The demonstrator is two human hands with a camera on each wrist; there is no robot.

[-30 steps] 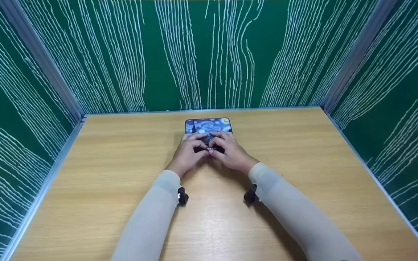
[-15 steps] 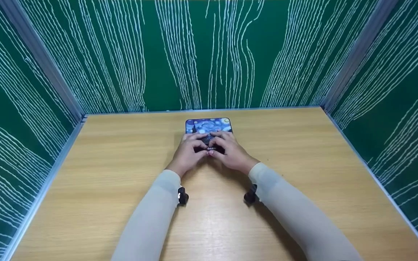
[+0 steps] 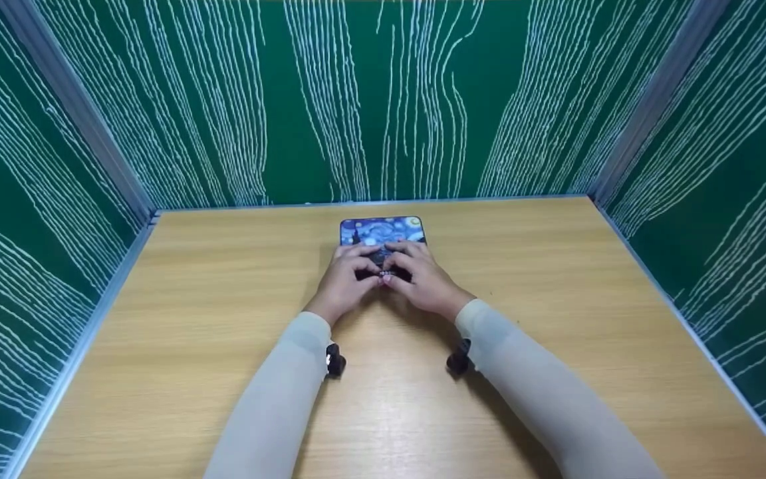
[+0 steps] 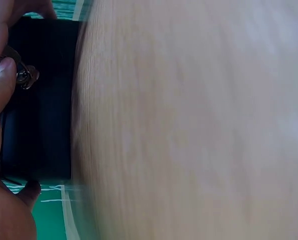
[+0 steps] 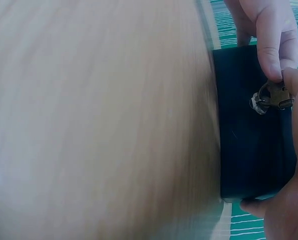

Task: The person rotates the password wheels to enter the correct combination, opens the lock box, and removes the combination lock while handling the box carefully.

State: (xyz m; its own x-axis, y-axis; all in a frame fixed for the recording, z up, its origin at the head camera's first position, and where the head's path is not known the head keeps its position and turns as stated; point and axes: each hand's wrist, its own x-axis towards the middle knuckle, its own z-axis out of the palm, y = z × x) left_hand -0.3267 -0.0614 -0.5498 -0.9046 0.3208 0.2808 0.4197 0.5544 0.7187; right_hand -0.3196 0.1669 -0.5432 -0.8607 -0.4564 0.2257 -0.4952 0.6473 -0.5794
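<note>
A box (image 3: pixel 383 229) with a swirling blue night-sky picture on its lid stands on the table in the head view. Its dark front wall (image 4: pixel 43 125) faces me in the left wrist view. On that wall is a small bronze-coloured metal latch (image 5: pixel 279 96) with a wire loop by a catch. My left hand (image 3: pixel 345 286) and right hand (image 3: pixel 428 286) flank the box, outer fingers along its sides. Both thumbs and forefingers meet at the latch and pinch it, partly hiding it. Whether the loop is hooked cannot be told.
The wooden table (image 3: pixel 223 279) reaches to green, white-streaked walls (image 3: pixel 290 133) behind and at both sides. The box stands near the table's back edge. Black wrist cameras (image 3: pixel 335 361) sit at both pale sleeves (image 3: pixel 276 399).
</note>
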